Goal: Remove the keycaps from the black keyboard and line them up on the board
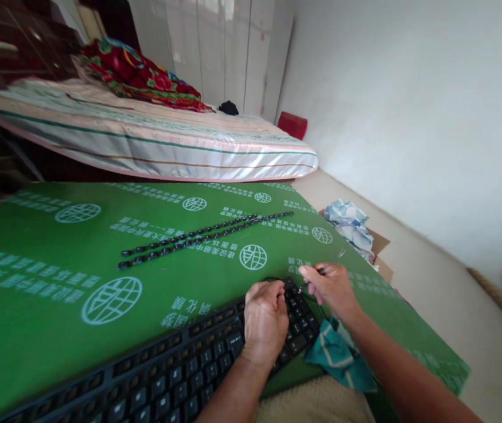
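A black keyboard (180, 376) lies slantwise along the near side of the green board. Its upper rows show bare sockets without caps, while lettered keys remain lower down. My left hand (267, 311) rests on the keyboard's right part with curled fingers; what they hold, if anything, is hidden. In the closed fingers of my right hand (333, 288) is a thin dark tool (304, 286) with a shiny metal tip, pointing down at the keys near the keyboard's top right corner. Farther back, small black keycaps (202, 238) lie in two long lines.
The green printed board (57, 235) serves as the work surface. A teal checked cloth (337, 355) lies beside the keyboard, under my right forearm. Beyond the board stands a bed (167, 141) with a red flowered blanket. A cardboard box (381, 247) with crumpled material sits on the floor at right.
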